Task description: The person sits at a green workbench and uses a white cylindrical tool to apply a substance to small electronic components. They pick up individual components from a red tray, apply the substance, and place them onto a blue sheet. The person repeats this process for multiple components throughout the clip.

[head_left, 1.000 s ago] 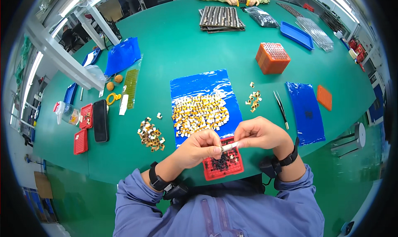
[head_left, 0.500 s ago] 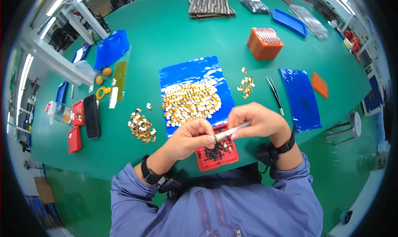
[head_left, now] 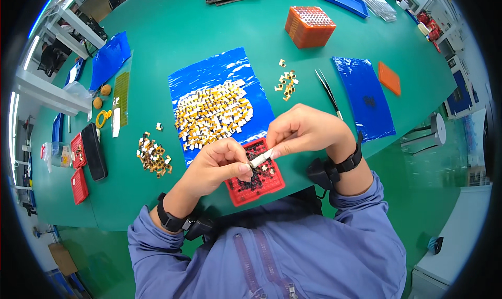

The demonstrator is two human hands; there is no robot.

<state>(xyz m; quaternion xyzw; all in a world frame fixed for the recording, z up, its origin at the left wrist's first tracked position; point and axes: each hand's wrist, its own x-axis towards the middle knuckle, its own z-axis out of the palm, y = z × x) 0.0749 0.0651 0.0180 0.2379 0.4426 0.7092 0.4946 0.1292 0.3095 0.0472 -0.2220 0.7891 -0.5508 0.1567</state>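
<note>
Over a red tray [head_left: 241, 196], my right hand [head_left: 303, 131] pinches a white, pen-like stick [head_left: 261, 158] between thumb and fingers. The stick slants down to the left, and its end meets the fingertips of my left hand [head_left: 219, 164]. Thumb and forefinger of the left hand are pressed together; whatever sits between them is too small and covered to name. Small black bits and a few white pieces lie in the tray. Just beyond, a blue sheet [head_left: 219, 63] carries a big heap of small white-and-gold parts [head_left: 214, 113].
Loose piles of such parts lie left [head_left: 151, 156] and right [head_left: 287, 84] of the sheet. Tweezers [head_left: 329, 94], another blue sheet [head_left: 363, 97] and an orange plate [head_left: 389, 79] are at right. An orange block-shaped stack [head_left: 309, 28] stands farther back. Yellow scissors [head_left: 103, 118] and a black case [head_left: 94, 151] lie left.
The whole view has shifted, so the table's things appear higher and farther left. Both hands stay together above the red tray, the stick still in the right one.
</note>
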